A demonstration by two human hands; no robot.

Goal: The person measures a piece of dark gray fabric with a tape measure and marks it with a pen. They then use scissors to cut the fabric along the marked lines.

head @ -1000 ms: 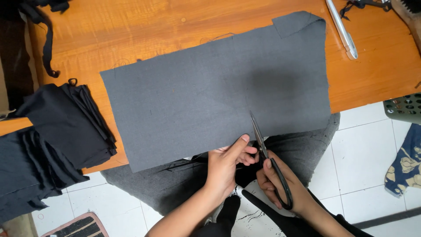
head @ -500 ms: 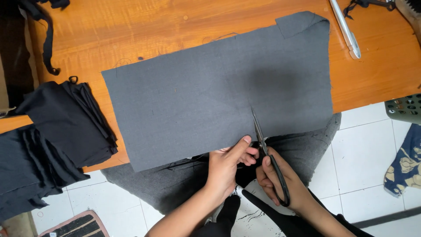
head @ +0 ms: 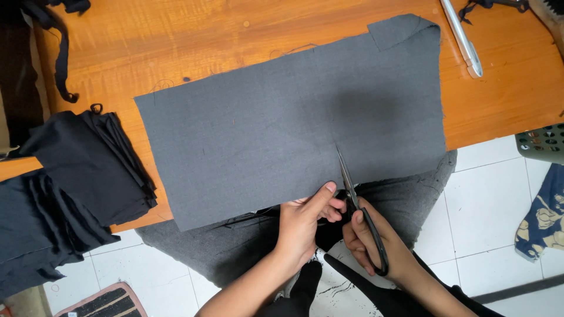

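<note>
A large piece of grey cloth [head: 282, 123] lies flat on the wooden table [head: 176, 41], its near edge hanging over the table's front. My right hand [head: 376, 246] grips black-handled scissors [head: 352, 194], whose blades point away from me into the cloth's near edge. My left hand [head: 305, 223] pinches the cloth edge just left of the blades, thumb on top. More grey cloth [head: 235, 246] droops below the table toward my lap.
A stack of folded black cloth [head: 88, 164] sits at the table's left, with more dark cloth [head: 35, 229] below it. A silver tube-like tool [head: 464, 38] lies at the back right. White tiled floor, a patterned blue cloth [head: 543, 217] and a mat [head: 100, 302] lie below.
The scissors' blades have crept slightly further into the cloth's near edge. Both hands stay at nearly the same spot.
</note>
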